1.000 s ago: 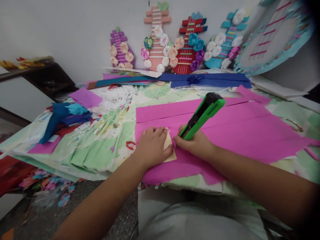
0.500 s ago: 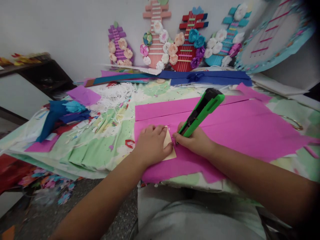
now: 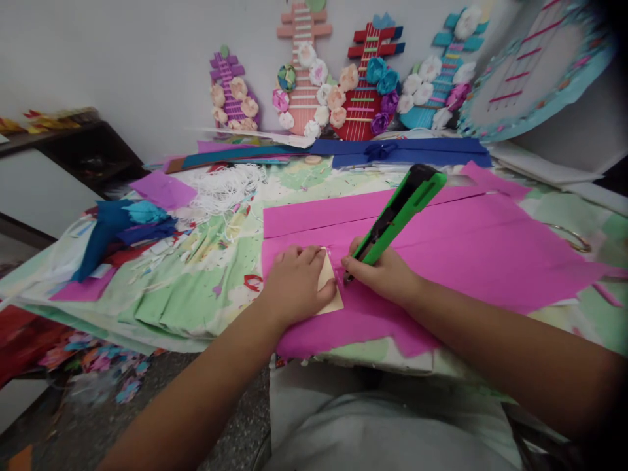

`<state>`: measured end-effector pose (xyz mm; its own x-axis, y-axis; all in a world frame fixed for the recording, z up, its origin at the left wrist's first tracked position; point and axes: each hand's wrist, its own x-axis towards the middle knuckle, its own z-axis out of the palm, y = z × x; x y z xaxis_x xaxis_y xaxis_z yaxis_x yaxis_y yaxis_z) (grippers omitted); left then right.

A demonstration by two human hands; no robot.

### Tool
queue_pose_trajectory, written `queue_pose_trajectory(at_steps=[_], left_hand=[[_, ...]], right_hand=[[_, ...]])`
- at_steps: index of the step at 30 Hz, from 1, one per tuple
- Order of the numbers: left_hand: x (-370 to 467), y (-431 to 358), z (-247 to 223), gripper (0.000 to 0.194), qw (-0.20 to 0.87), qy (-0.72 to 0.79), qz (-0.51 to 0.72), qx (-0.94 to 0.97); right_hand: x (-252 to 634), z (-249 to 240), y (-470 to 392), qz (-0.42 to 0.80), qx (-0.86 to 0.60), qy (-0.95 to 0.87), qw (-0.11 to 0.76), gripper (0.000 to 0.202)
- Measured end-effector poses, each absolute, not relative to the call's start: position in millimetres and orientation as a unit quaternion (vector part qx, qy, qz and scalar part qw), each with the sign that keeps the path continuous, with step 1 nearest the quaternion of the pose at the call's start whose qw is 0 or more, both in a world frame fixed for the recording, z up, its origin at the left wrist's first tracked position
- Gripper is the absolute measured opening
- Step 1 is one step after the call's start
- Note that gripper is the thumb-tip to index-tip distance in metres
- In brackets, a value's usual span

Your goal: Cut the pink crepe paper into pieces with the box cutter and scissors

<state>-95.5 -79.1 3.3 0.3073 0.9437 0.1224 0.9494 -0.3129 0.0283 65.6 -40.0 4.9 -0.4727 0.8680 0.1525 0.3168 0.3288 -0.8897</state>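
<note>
My right hand (image 3: 380,271) is closed around a green and black utility knife (image 3: 400,212), whose lower end points down at the pink sheet (image 3: 481,252). Just left of the knife tip lies a pale yellow card (image 3: 334,302) on the pink sheet. Flattened over that card is my left hand (image 3: 300,281), fingers stretched forward and thumb resting near the card's right edge. The palm hides most of the card. Whether the blade touches the sheet I cannot tell.
Decorated guitar-shaped crafts (image 3: 363,91) with paper flowers lean on the wall. Folded blue material (image 3: 417,152) lies behind the pink sheet. White string (image 3: 230,196) and teal scraps (image 3: 101,229) are heaped to the left. A gold ring (image 3: 569,237) lies at the right.
The utility knife and my right hand have shifted slightly right, a little away from the card's edge. My left hand stays pressed on the card. The view has moved a little.
</note>
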Motion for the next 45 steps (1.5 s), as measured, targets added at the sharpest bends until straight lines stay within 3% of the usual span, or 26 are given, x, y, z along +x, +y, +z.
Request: queue_pose_trajectory(at_steps=[8,23,34,45], left_hand=[[-94.7,-80.2,3.6,0.051,0.029,-0.586,-0.060,-0.807],[-95.7,-79.8,3.5,0.050,0.029,-0.588,-0.061,-0.806],[-96.0,-79.4,5.3,0.048,0.020,-0.586,-0.056,-0.808],[-97.9,-78.3,2.2,0.050,0.030,-0.579,-0.064,-0.812]], right_hand=[[66.6,4.0,-41.2,0.412,-0.395,-0.768,0.290,0.024],[65.9,3.3,-40.9,0.421,-0.381,-0.763,0.310,0.022],[63.0,5.1,-44.9,0.350,-0.363,-0.819,0.273,0.019],[67.9,4.4,-41.5,0.409,-0.392,-0.769,0.296,0.025]])
